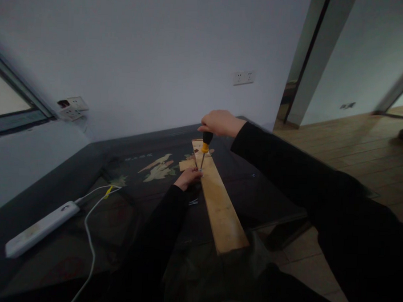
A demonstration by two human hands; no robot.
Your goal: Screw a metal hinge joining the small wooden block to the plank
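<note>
My right hand (221,123) is closed around the black and yellow handle of a screwdriver (205,147). Its shaft points down, nearly upright, to the far part of a long wooden board (224,210). At the tip, the fingers of my left hand (188,178) are pinched together at the board's left edge; what they hold is too small to make out. A small piece of wood (186,165) lies against the board's left side, beyond my left hand. Several loose screws (193,202) rest on the dark table (159,191), left of the board.
A white power strip (42,228) lies on the table at the left, its white cable (90,239) running toward me with a yellow tie (109,191). Behind the table rises a wall with a socket (243,77). Wooden floor (325,138) shows at the right.
</note>
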